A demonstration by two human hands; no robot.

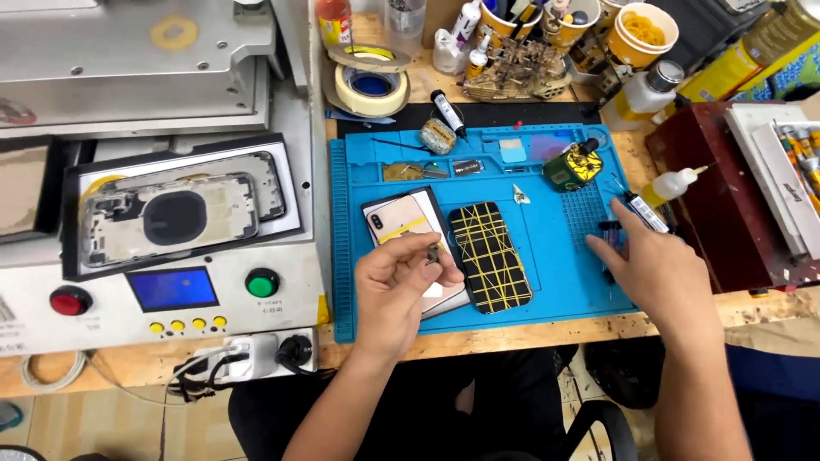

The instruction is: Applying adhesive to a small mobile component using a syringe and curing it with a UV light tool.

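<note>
My left hand hovers over the blue work mat, pinching a small dark part between thumb and fingers. Under it lies a gold phone on a black tray. Beside that sits a black phone bound with crossing yellow rubber bands. My right hand rests at the mat's right edge, fingers on a thin dark tool there; whether it grips the tool is unclear.
A grey machine with a phone frame, blue screen and red and green buttons stands at left. Tape rolls, cups of tools, glue bottles and a dark red box crowd the back and right.
</note>
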